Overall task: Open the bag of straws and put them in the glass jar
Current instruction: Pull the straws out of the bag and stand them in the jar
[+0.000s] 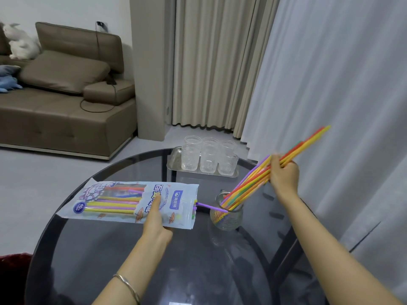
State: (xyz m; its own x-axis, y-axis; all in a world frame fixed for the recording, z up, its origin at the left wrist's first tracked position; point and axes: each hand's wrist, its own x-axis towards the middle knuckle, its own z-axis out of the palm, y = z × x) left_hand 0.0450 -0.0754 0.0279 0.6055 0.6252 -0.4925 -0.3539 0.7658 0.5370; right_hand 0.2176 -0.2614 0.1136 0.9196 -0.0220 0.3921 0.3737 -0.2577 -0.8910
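A printed plastic straw bag (123, 201) lies flat on the dark glass table (180, 256), its open mouth facing right, several coloured straws still inside. My left hand (154, 221) holds the bag, thumb on top. A purple straw (209, 206) pokes out of the bag's mouth toward the glass jar (226, 219). My right hand (284, 172) is closed around a bundle of straws (248, 183) whose lower ends stand inside the jar while the upper ends slant up to the right.
A metal tray (172, 166) with several clear ribbed glasses stands at the table's far edge. White curtains (341, 95) hang close on the right. A brown sofa is beyond the table on the left.
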